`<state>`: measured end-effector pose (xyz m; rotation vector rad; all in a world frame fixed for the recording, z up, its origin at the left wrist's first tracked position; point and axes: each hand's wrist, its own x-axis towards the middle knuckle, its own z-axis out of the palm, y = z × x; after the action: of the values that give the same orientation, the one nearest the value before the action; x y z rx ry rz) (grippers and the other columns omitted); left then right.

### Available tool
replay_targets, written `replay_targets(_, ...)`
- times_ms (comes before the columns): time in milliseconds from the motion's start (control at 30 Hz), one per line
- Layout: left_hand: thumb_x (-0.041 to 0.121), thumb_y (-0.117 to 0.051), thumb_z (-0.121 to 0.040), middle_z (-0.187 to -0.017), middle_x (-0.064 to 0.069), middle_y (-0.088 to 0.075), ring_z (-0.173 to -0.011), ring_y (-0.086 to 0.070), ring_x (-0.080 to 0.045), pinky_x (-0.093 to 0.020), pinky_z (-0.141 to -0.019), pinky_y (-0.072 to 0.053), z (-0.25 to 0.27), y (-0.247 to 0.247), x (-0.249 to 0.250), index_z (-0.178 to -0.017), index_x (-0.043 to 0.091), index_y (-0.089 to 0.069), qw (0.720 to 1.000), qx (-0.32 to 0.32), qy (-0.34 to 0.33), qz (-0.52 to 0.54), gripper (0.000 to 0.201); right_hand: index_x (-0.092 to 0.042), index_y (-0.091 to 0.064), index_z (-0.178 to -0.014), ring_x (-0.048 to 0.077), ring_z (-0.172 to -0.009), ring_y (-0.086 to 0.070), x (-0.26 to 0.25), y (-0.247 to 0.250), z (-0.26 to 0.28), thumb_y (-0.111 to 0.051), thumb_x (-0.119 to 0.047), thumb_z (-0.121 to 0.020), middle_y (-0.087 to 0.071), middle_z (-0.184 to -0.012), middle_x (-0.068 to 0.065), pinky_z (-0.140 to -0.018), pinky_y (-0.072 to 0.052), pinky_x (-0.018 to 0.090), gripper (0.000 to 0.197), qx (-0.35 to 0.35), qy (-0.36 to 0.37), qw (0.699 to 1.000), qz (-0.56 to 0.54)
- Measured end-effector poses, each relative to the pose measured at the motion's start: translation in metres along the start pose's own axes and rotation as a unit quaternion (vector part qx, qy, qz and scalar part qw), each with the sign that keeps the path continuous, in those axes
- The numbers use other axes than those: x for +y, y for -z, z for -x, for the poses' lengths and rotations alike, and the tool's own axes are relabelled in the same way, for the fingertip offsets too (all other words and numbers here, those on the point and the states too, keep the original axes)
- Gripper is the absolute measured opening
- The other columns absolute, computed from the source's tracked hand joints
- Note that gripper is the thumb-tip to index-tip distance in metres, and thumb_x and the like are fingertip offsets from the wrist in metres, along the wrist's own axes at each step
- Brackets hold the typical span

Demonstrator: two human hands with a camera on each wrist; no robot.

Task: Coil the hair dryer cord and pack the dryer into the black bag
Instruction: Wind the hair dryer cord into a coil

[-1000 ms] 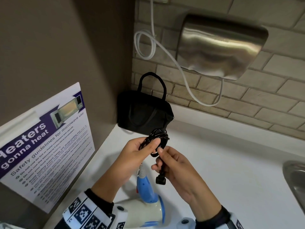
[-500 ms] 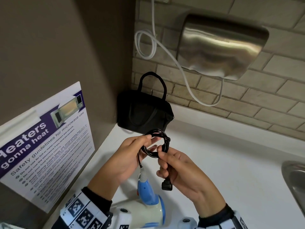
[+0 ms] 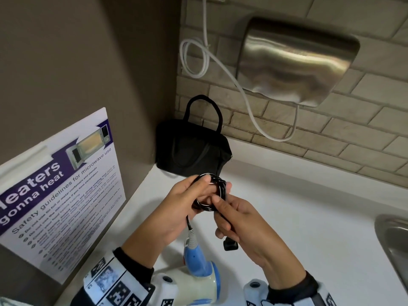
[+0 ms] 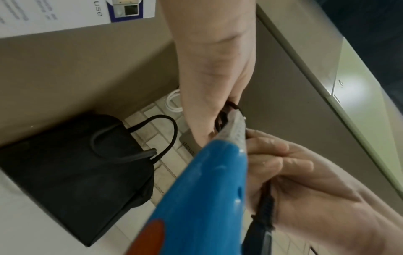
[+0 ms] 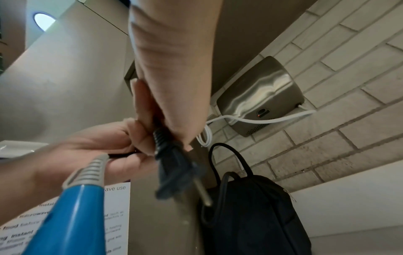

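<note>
The black cord (image 3: pixel 209 196) is wound into a small coil between both hands, above the white counter. My left hand (image 3: pixel 187 202) grips the coil, thumb on top. My right hand (image 3: pixel 234 215) pinches the cord's free end, and the black plug (image 3: pixel 230 246) (image 5: pixel 174 170) hangs just below its fingers. The white and blue hair dryer (image 3: pixel 196 277) lies below the hands, its blue handle (image 4: pixel 196 198) pointing up toward the coil. The black bag (image 3: pixel 189 153) with loop handles stands in the corner behind the hands; its top opening is not visible.
A steel hand dryer (image 3: pixel 293 60) with a white cable (image 3: pixel 242 91) is mounted on the brick wall above the counter (image 3: pixel 309 206). A microwave safety poster (image 3: pixel 57 184) leans on the left wall. A steel sink edge (image 3: pixel 395 239) shows at the right.
The right hand has passed the free end around the coil, and the plug has dropped lower beside the right palm. The left thumb now presses on the top of the coil.
</note>
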<state>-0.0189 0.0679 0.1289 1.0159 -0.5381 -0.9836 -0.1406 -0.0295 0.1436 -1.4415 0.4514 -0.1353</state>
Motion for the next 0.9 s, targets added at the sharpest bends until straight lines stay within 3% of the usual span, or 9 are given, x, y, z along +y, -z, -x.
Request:
replay_targets(100,0.025,-0.038,-0.101,-0.118,-0.017,-0.068,-0.116,-0.062,-0.027,-0.032,-0.096,-0.051,-0.002,0.003,0.004,-0.117,-0.002,-0.053,0.998,0.008,-0.022,0.059,0.035,-0.017,-0.062,-0.113,0.007,-0.045,-0.028,0.006,-0.001,0.006,-0.045,-0.027,-0.099,-0.033,-0.049,-0.008,-0.049,-0.032,0.02,0.023,0.007,0.004,0.999,0.039)
replay_targets(200,0.027,-0.036,-0.102,-0.118,-0.017,-0.068,-0.115,-0.063,-0.026,-0.028,-0.079,-0.057,-0.001,0.003,0.004,-0.109,0.002,-0.053,0.997,0.013,-0.03,0.066,0.031,-0.023,-0.066,-0.108,0.006,-0.048,-0.029,0.014,-0.003,0.011,-0.041,-0.028,-0.101,-0.033,-0.051,-0.011,-0.048,-0.027,0.02,0.026,0.032,0.052,0.99,0.131)
replay_targets(400,0.027,-0.034,-0.102,-0.116,-0.018,-0.069,-0.115,-0.063,-0.026,-0.034,-0.101,-0.048,-0.003,0.0,0.001,-0.114,-0.002,-0.051,0.997,0.018,-0.04,0.07,0.036,-0.02,-0.067,-0.085,0.002,-0.048,-0.044,0.032,0.001,0.004,-0.039,-0.021,-0.102,-0.048,-0.052,-0.01,-0.052,-0.035,0.009,0.033,0.057,0.078,0.967,0.236)
replay_targets(467,0.027,-0.035,-0.102,-0.117,-0.017,-0.069,-0.115,-0.063,-0.025,-0.034,-0.102,-0.044,-0.002,0.002,0.003,-0.113,-0.001,-0.052,0.998,0.016,-0.039,0.042,0.034,-0.032,-0.067,-0.079,0.004,-0.069,-0.054,0.043,0.004,-0.002,-0.043,-0.025,-0.1,-0.055,-0.073,-0.01,-0.069,-0.042,0.016,0.032,0.076,0.105,0.939,0.32)
replay_targets(533,0.028,-0.035,-0.101,-0.117,-0.014,-0.069,-0.116,-0.063,-0.022,-0.033,-0.103,-0.042,-0.002,0.003,0.003,-0.115,-0.001,-0.052,0.999,0.014,-0.039,0.016,0.036,-0.039,-0.068,-0.087,0.01,-0.087,-0.051,0.053,0.01,-0.006,-0.04,-0.046,-0.093,-0.049,-0.084,-0.007,-0.08,-0.043,0.026,0.03,0.11,0.128,0.888,0.427)
replay_targets(633,0.029,-0.037,-0.101,-0.118,-0.013,-0.069,-0.118,-0.061,-0.021,-0.036,-0.107,-0.038,-0.001,0.004,-0.002,-0.118,-0.002,-0.052,0.999,0.023,-0.042,0.013,0.038,-0.039,-0.068,-0.099,0.017,-0.079,-0.052,0.053,0.014,-0.01,-0.035,-0.05,-0.093,-0.047,-0.075,-0.011,-0.072,-0.045,0.03,0.035,0.143,0.132,0.832,0.52)
replay_targets(733,0.029,-0.04,-0.1,-0.115,-0.013,-0.07,-0.119,-0.06,-0.022,-0.04,-0.112,-0.033,-0.003,0.004,-0.007,-0.104,0.008,-0.061,0.998,0.035,-0.043,0.014,0.03,-0.03,-0.066,-0.105,0.009,-0.076,-0.061,0.049,0.014,-0.012,-0.046,-0.024,-0.098,-0.063,-0.077,-0.012,-0.073,-0.047,0.018,0.022,0.115,0.076,0.889,0.437)
replay_targets(800,0.03,-0.04,-0.1,-0.111,-0.011,-0.072,-0.121,-0.059,-0.022,-0.041,-0.112,-0.031,-0.002,0.003,-0.01,-0.09,0.018,-0.065,0.999,0.031,-0.043,-0.003,0.029,-0.024,-0.064,-0.108,0.01,-0.086,-0.066,0.047,0.013,-0.013,-0.042,-0.006,-0.096,-0.071,-0.089,-0.006,-0.084,-0.052,0.023,0.031,0.113,0.046,0.949,0.29)
replay_targets(900,0.035,-0.039,-0.098,-0.115,-0.006,-0.071,-0.119,-0.06,-0.02,-0.037,-0.106,-0.037,0.0,0.001,-0.015,-0.11,0.009,-0.06,0.998,0.029,-0.033,-0.045,0.036,-0.009,-0.068,-0.108,0.018,-0.095,-0.068,0.039,0.008,-0.015,-0.034,-0.002,-0.097,-0.073,-0.102,0.007,-0.088,-0.055,0.031,0.036,0.102,-0.007,0.992,0.071)
